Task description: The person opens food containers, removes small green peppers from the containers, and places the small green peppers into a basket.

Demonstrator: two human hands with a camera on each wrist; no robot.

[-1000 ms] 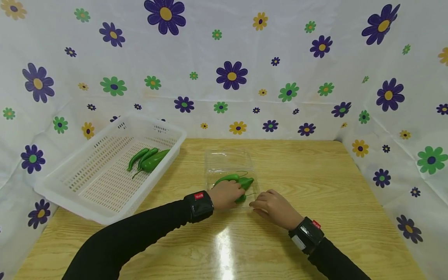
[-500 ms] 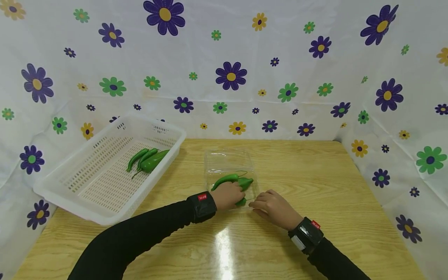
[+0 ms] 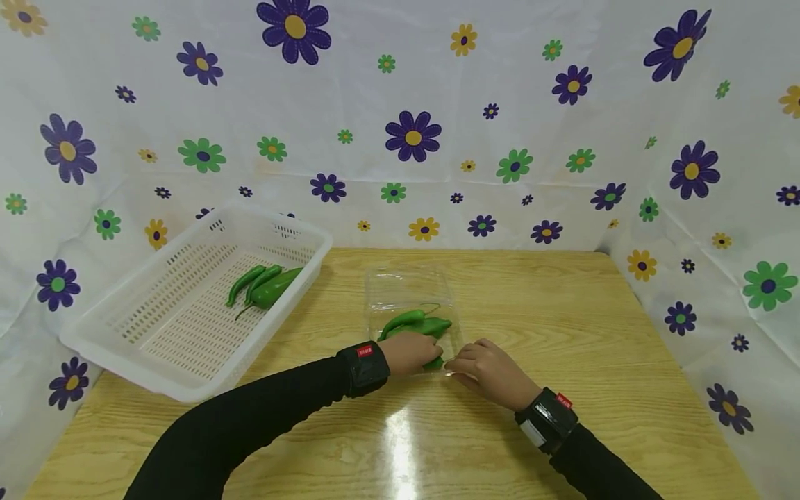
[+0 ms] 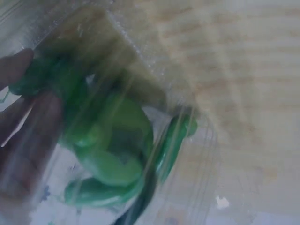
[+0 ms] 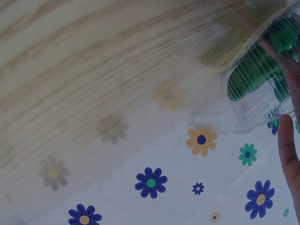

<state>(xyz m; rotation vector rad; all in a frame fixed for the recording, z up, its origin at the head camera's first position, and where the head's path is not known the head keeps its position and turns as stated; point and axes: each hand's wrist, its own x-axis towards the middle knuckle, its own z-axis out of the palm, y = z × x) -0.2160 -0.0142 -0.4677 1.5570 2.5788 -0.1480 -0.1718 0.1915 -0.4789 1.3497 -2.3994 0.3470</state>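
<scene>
A clear plastic clamshell box (image 3: pixel 409 281) lies with its lid raised at the back, in the middle of the wooden table. Inside its front part are several green peppers (image 3: pixel 432 326), some long and thin, some thicker. My left hand (image 3: pixel 409 353) reaches into the box from the left, its fingers and thumb around a green pepper (image 4: pixel 30 79) near the front right corner. My right hand (image 3: pixel 490 371) pinches the box's front right rim. In the right wrist view, peppers (image 5: pixel 253 72) show through the ribbed wall, with the right thumb (image 5: pixel 287 140) right at the rim.
To the left stands a white perforated basket (image 3: pixel 178 326), holding a few long green chili peppers (image 3: pixel 246 281) and a thicker green pepper (image 3: pixel 275 288). A flowered cloth (image 3: pixel 362 83) rises behind the table (image 3: pixel 537 298) and along both sides.
My left hand has shifted slightly right and toward the front of the box, uncovering more of the peppers behind it. The right hand stays at the rim.
</scene>
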